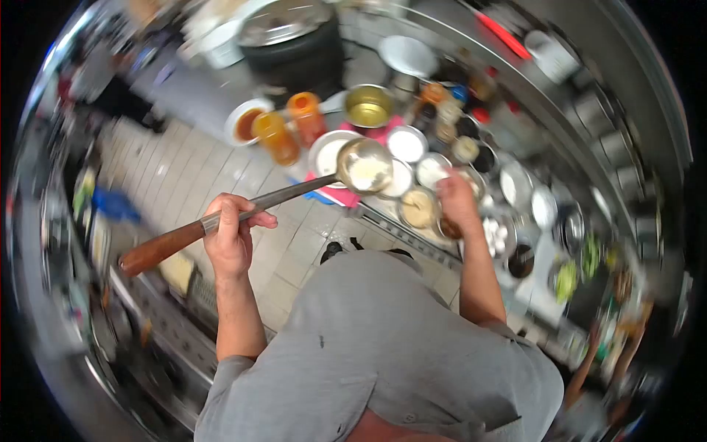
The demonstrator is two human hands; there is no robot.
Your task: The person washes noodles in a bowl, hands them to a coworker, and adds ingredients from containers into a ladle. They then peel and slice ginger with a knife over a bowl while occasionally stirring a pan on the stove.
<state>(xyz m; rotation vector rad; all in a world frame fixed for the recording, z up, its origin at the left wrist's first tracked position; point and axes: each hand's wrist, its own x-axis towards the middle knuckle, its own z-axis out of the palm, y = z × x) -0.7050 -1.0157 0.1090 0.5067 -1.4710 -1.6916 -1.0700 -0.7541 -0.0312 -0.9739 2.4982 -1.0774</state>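
Observation:
My left hand (232,230) is wrapped round the metal shaft of a long ladle (294,193) that ends in a brown wooden handle (162,249). White stuff lies in the ladle's round bowl (364,166), held over the counter's edge by several small bowls. My right hand (458,200) is over the seasoning bowls, its blurred fingers drawn together at the rim of a bowl of white powder (431,171). Whatever they pinch, if anything, is too small to make out. Just left of that hand is a bowl of tan powder (418,208).
Two orange-topped bottles (275,138) and a bowl of brown sauce (244,122) stand at the counter's left end. Behind are a pot of yellow liquid (368,107) and a large dark lidded pot (291,59). Another person (110,85) is at far left; someone's arms (626,353) show at lower right.

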